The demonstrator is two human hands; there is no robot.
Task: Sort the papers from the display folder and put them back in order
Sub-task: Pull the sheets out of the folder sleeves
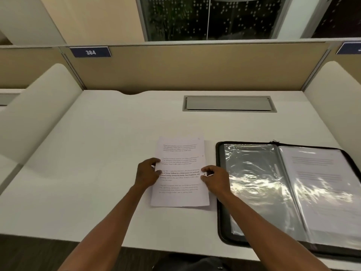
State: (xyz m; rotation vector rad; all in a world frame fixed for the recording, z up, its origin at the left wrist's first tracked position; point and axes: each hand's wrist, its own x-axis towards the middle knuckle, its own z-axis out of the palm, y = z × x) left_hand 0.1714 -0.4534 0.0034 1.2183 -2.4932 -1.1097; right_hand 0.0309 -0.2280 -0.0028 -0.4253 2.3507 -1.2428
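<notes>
Papers (180,173): 1 printed stack, flat on white desk (97,153), just left of folder (289,194). Left hand (147,173) at stack's left edge, fingers curled, pinching it. Right hand (215,178) at right edge, fingers curled, pinching likewise. Folder: black, lying open, clear sleeves showing, 1 printed sheet in right-hand sleeve. Partition plate (90,52) reads 384.
</notes>
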